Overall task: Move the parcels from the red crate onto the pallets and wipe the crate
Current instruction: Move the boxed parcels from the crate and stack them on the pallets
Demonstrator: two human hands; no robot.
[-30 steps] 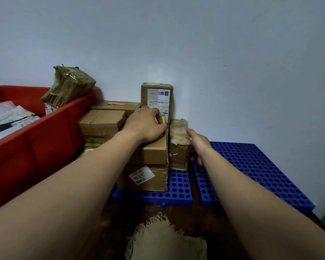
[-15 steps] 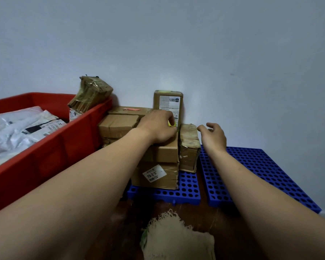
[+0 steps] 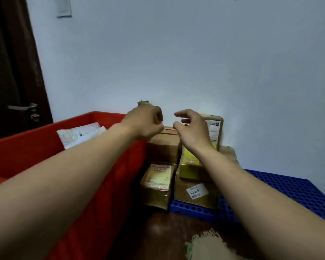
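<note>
Brown cardboard parcels (image 3: 186, 197) sit on blue plastic pallets (image 3: 289, 190) at four o'clock; white mailers (image 3: 79, 134) fill the red plastic crate (image 3: 36, 147) at nine. Right hand (image 3: 192, 128) slack, empty; left hand (image 3: 144, 122) curled, grip unclear.

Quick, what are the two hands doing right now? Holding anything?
Left hand: fingers curled; cannot tell if it grips the taped parcel behind it.
Right hand: open, holding nothing.

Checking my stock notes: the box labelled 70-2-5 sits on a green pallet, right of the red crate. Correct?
No: the pallet is blue, not green. The head view shows the box labelled 70-2-5 sitting on it, right of the red crate.
</note>
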